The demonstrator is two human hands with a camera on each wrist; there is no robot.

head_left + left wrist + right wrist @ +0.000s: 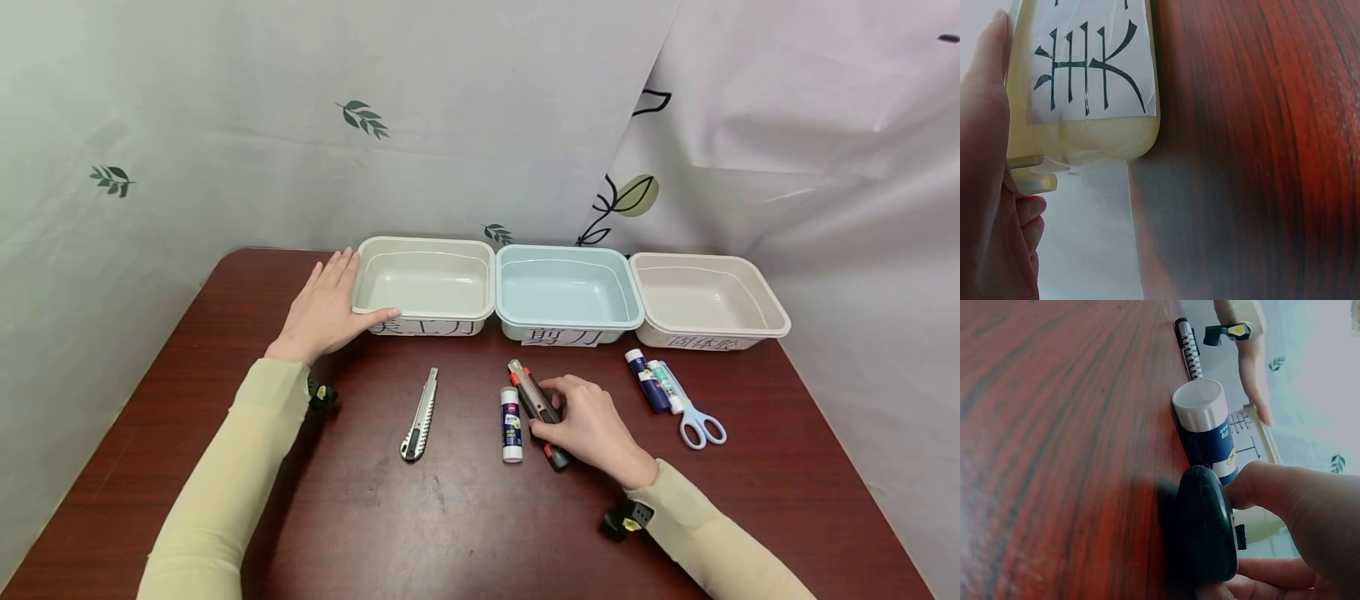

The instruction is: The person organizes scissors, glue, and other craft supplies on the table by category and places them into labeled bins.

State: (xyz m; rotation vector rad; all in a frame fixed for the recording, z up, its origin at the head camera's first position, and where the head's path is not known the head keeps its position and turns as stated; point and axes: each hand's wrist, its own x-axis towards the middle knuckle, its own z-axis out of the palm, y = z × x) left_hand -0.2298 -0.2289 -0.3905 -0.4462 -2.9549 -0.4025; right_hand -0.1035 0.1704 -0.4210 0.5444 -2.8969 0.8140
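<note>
My left hand (321, 308) rests with extended fingers against the left end of a cream plastic box (424, 327), its thumb along the front rim. In the left wrist view the box's paper label (1091, 69) shows a large black character. My right hand (592, 425) pinches a grey-and-black utility knife (534, 395) between thumb and fingers. Beneath that knife shows a red-and-black tool (556, 457), mostly covered. Its kind is hidden. A black rounded handle end (1207, 531) appears at the right hand's fingertips in the right wrist view. A glue stick (512, 425) lies just left of the knife.
Another utility knife (420, 417) lies on the dark red table (360, 533). A light blue box (570, 321) and a beige box (712, 333) stand beside the cream one, labelled in front. At right lie a blue glue stick (647, 382), a smaller white-and-green tube (666, 387) and light blue scissors (701, 427).
</note>
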